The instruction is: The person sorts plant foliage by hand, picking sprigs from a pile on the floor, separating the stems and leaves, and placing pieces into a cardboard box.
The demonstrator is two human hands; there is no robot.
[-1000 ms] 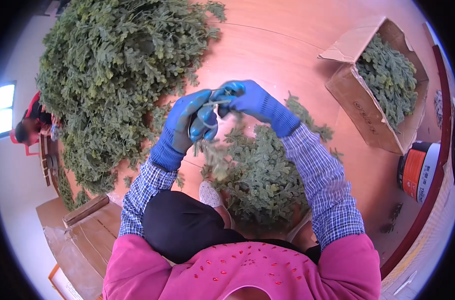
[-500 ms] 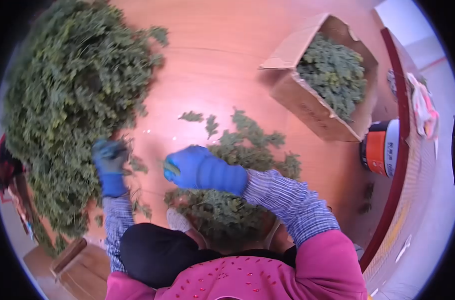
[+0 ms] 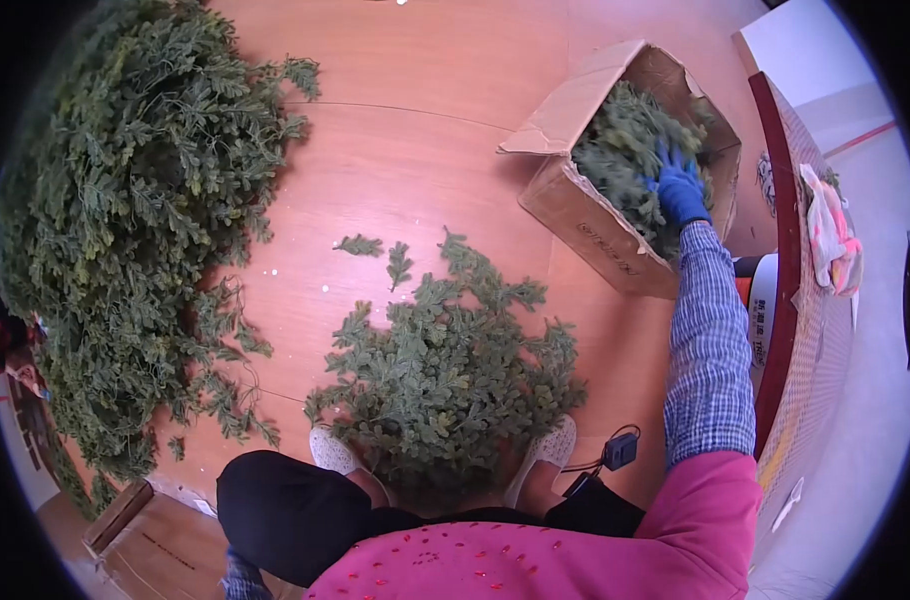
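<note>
My right hand (image 3: 678,190), in a blue glove, reaches into the cardboard box (image 3: 605,235) at the upper right. Its fingers are spread over the green artificial sprigs (image 3: 625,150) inside, and I cannot make out anything gripped. Of my left arm, only a bit of checked sleeve (image 3: 245,578) shows beside my knee at the bottom; that hand is hidden. Between my feet lies a heap of green sprigs (image 3: 445,370), with two loose sprigs (image 3: 399,265) just beyond it.
A large pile of greenery (image 3: 125,220) fills the left side. Beside the box stand a labelled bucket (image 3: 763,310) and a dark red-edged panel (image 3: 787,250) with a pink and white cloth (image 3: 830,235) over it. A black adapter (image 3: 620,450) with a cord lies near my right foot. Another cardboard box (image 3: 160,550) is at lower left.
My right hand has moved from above the floor heap into the cardboard box, its fingers now spread. My left hand has drawn back from the large pile, down out of sight.
</note>
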